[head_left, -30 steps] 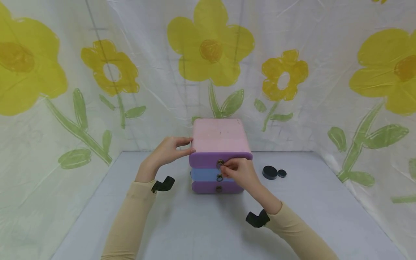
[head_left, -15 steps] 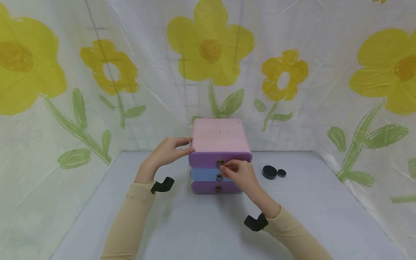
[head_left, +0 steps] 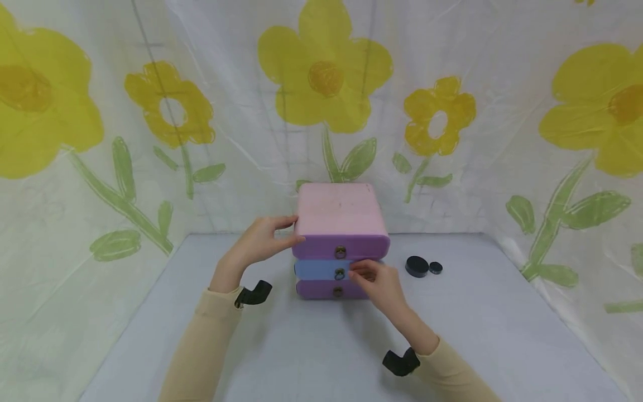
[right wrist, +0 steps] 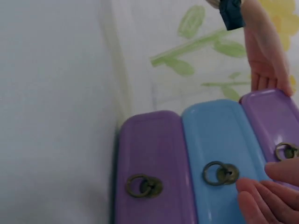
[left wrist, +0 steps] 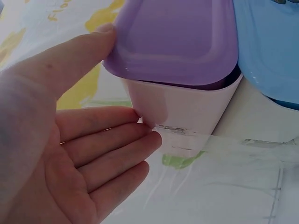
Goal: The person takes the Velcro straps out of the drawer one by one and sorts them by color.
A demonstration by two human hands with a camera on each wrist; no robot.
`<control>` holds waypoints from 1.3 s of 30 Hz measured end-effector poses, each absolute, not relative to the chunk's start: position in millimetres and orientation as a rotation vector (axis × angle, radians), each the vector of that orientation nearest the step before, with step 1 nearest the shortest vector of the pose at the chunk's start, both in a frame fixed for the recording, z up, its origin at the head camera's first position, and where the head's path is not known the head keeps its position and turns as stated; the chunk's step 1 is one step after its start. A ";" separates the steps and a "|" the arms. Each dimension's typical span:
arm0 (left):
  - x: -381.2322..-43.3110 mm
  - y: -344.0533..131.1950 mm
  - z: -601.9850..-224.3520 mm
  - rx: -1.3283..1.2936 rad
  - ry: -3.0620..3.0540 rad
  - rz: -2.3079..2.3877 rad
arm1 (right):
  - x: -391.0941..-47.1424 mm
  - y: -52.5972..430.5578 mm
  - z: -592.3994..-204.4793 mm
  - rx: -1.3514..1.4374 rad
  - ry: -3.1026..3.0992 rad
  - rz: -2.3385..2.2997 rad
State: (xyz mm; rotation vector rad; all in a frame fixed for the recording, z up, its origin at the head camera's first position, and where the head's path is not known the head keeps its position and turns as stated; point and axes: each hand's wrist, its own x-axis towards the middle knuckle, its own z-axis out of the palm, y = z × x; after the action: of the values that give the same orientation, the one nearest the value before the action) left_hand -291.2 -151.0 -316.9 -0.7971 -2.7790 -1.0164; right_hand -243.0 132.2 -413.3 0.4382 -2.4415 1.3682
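Note:
A small drawer unit with a pink top (head_left: 339,209) has three stacked drawers: a purple top drawer (head_left: 316,247), a blue middle drawer (head_left: 313,269) and a purple bottom drawer (head_left: 316,289). Each front carries a bronze ring pull (right wrist: 221,173). My left hand (head_left: 256,241) rests at the unit's left side, its thumb on the top drawer's front corner and its fingers extended along the pink side (left wrist: 182,112). My right hand (head_left: 382,282) is just right of the blue drawer's ring, fingers loosely bent, apart from the ring. In the left wrist view a thin dark gap shows behind the top drawer's front.
Two black round lidded-looking discs, a large one (head_left: 417,266) and a small one (head_left: 436,268), lie right of the unit on the pale table (head_left: 311,346). A flower-printed curtain (head_left: 241,145) hangs behind the unit.
My right hand has let go of the top drawer's ring pull and moved down beside the blue drawer's ring. My left hand has shifted slightly lower, its thumb now on the front corner.

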 end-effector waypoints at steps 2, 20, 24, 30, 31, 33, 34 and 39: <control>-290.6 -150.1 -318.5 -0.802 -2.770 -1.007 | -242.0 131.5 -418.6 0.419 -2.451 1.387; -293.4 -149.3 -322.0 -0.776 -2.749 -0.968 | -252.1 120.5 -442.4 0.374 -2.465 1.481; -293.3 -149.6 -322.4 -0.759 -2.750 -0.973 | -253.5 118.5 -443.2 0.380 -2.460 1.534; -293.0 -149.3 -323.0 -0.761 -2.747 -0.983 | -253.6 115.3 -444.1 0.371 -2.454 1.659; -293.0 -149.2 -323.1 -0.759 -2.747 -0.988 | -253.2 114.8 -444.0 0.372 -2.449 1.686; -293.0 -149.1 -323.5 -0.755 -2.746 -0.993 | -251.9 114.0 -443.8 0.382 -2.437 1.733; -293.1 -149.1 -323.8 -0.753 -2.746 -0.995 | -251.1 113.8 -443.4 0.386 -2.432 1.753; -293.7 -149.9 -325.8 -0.749 -2.749 -0.999 | -249.1 113.0 -443.3 0.395 -2.419 1.792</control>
State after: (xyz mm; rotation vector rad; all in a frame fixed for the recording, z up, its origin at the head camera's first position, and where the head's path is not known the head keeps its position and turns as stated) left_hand -293.7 -149.9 -325.8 -0.7493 -2.7485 -0.9991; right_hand -249.1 113.0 -443.3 0.3953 -2.4186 1.7921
